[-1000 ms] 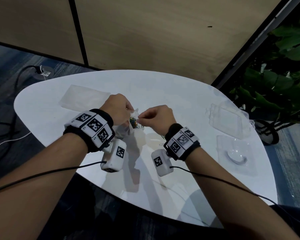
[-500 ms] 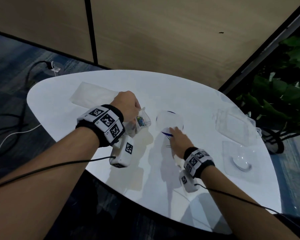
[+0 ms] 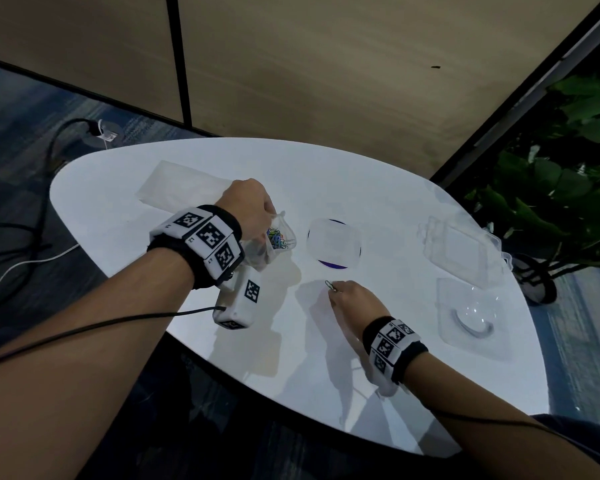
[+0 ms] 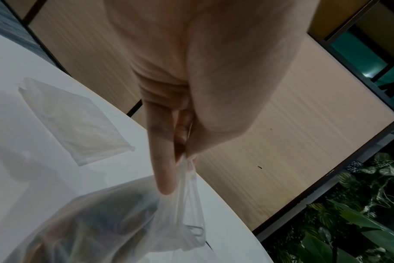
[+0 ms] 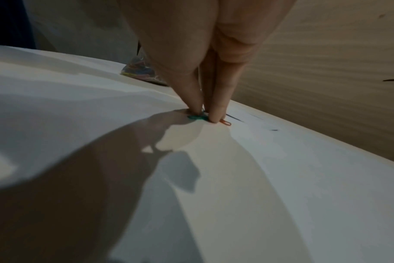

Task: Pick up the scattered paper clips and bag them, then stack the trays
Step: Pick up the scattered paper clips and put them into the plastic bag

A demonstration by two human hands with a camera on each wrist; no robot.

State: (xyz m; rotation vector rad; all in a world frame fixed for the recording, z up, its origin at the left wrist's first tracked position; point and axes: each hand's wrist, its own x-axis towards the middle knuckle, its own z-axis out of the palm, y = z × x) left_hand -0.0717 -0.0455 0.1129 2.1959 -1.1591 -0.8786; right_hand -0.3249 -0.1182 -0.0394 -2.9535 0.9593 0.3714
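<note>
The right hand (image 3: 352, 299) has left the clear plastic bag of coloured paper clips (image 3: 274, 242) and now pinches a green paper clip (image 5: 197, 117) on the white table (image 3: 395, 375), at the bag's four o'clock. The left hand (image 3: 248, 211) keeps gripping the bag's mouth; collecting continues.

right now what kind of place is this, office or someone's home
Probably an office or lobby corner: a rounded white table, plain wood-panel walls over blue carpet, and a large potted plant.

White table (image 3: 413, 202), multicoloured clips in clear bag (image 3: 274, 237), teal clip (image 5: 197, 117), orange clip (image 5: 225, 122).
</note>
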